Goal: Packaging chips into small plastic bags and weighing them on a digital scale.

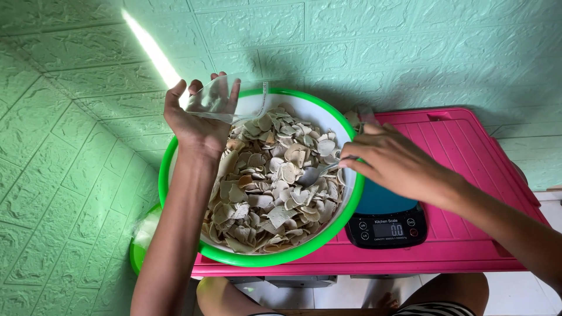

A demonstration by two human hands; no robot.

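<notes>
Our left hand (196, 120) pinches a clear plastic bag (218, 99) open over the green-rimmed bowl (345, 213) of pale chips (275, 181). Our right hand (389, 161) grips a spoon (316, 174) dug into the chips, beside the scale (386, 225) on the pink surface (462, 152).

The front of the kitchen scale (386, 225) is seen, the rest being hidden under the bowl (345, 202) and right hand (389, 161). The spoon (313, 174) handle is covered by fingers. A second green bowl (137, 251) at near left is mostly hidden.
</notes>
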